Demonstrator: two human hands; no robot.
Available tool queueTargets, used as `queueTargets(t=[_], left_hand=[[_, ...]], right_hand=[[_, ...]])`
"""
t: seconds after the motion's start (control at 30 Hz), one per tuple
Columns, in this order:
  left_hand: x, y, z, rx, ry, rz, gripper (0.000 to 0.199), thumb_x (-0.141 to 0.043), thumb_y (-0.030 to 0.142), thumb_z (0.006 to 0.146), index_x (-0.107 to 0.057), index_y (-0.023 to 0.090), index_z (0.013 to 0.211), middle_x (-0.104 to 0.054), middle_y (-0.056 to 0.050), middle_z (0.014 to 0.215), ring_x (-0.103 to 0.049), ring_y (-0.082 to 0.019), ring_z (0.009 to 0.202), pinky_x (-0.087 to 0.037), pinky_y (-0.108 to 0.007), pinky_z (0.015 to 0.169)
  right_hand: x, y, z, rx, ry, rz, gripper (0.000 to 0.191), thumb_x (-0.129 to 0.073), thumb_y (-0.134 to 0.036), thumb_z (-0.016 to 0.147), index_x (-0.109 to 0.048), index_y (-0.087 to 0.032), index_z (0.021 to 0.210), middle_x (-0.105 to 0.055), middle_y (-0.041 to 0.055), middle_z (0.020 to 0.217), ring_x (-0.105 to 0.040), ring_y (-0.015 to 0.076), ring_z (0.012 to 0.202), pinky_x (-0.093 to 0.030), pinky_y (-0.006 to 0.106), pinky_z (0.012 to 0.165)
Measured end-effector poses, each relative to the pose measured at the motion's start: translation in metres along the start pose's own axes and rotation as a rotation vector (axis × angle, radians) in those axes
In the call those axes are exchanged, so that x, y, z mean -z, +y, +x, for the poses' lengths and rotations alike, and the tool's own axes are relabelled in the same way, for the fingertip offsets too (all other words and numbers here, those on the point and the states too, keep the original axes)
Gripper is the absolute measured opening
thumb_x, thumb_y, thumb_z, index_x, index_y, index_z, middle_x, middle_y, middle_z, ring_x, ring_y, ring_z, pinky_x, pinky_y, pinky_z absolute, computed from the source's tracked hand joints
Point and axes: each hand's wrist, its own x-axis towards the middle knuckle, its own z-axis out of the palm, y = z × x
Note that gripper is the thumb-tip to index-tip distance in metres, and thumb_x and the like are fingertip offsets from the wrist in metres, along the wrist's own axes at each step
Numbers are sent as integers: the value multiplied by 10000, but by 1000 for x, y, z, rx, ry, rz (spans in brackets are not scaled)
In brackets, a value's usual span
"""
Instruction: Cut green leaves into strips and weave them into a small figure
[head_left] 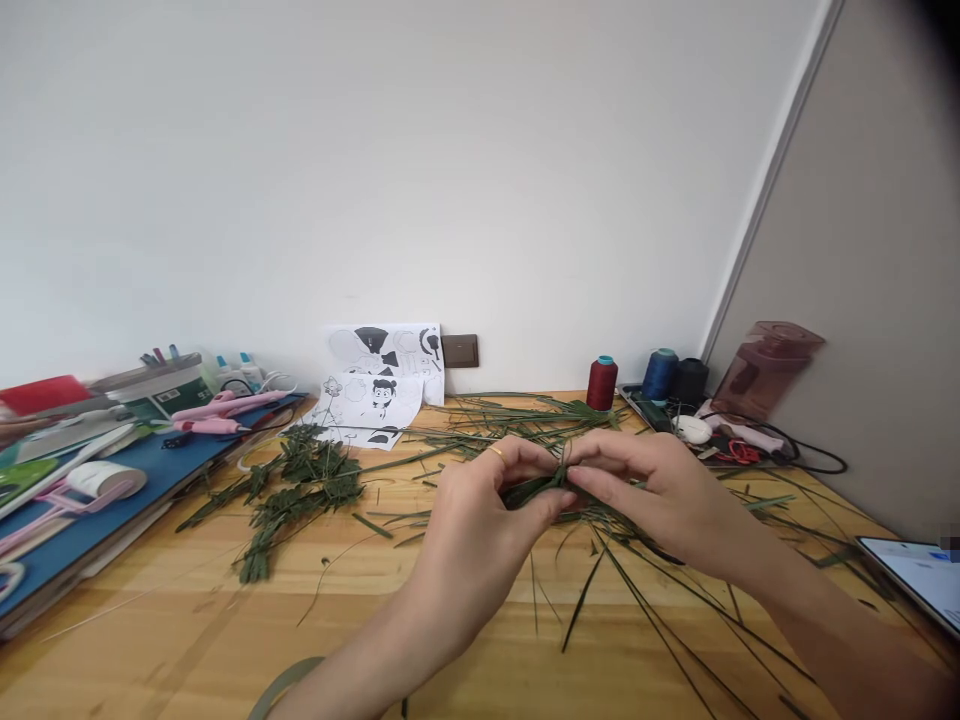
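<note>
In the head view, a bundle of green grass blades [551,487] is pinched between my two hands above the wooden table. My left hand [480,510], with a gold ring on one finger, closes thumb and fingers on its left side. Fingertips of my right hand [667,490] press on the same bundle from the right, close to the left ones. Long loose blade ends [637,590] trail from below the hands toward the front right. My fingers hide part of the bundle. Woven green grass pieces [322,480] lie to the left of my hands.
Loose grass strips [495,415] cover the table's back. Printed drawings [382,400] lean on the wall. Red [602,385] and blue thread spools [660,375] stand right, near a pink bottle [772,370]. A tablet-like screen [915,575] lies far right; a pink glue gun [225,408] lies left.
</note>
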Motion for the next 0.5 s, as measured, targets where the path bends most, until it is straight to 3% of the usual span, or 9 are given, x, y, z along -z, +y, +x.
queueTargets(t=[0.2, 0.37, 0.5], left_hand=[[9, 8, 4, 152, -84, -140, 203, -531, 321, 764, -655, 161, 785, -657, -20, 710, -581, -109, 684, -452, -214, 647], [14, 9, 9, 208, -152, -177, 101, -628, 242, 685, -670, 150, 687, -589, 22, 555, -467, -54, 495, -388, -179, 505], [15, 8, 10, 204, -152, -176, 73, -670, 214, 635, -677, 145, 656, -584, 22, 538, -468, -53, 495, -394, -176, 500]], right_hand=[[-1, 10, 2, 139, 99, -73, 133, -445, -218, 841, -574, -220, 808, -626, -15, 739, -568, 114, 675, -432, 203, 604], [-1, 13, 0, 213, 76, -104, 117, -451, -190, 837, -559, -214, 796, -589, -30, 685, -531, 87, 600, -395, 184, 531], [-2, 12, 0, 248, 56, -158, 115, -445, -173, 838, -546, -220, 810, -592, -32, 703, -532, 84, 615, -394, 190, 553]])
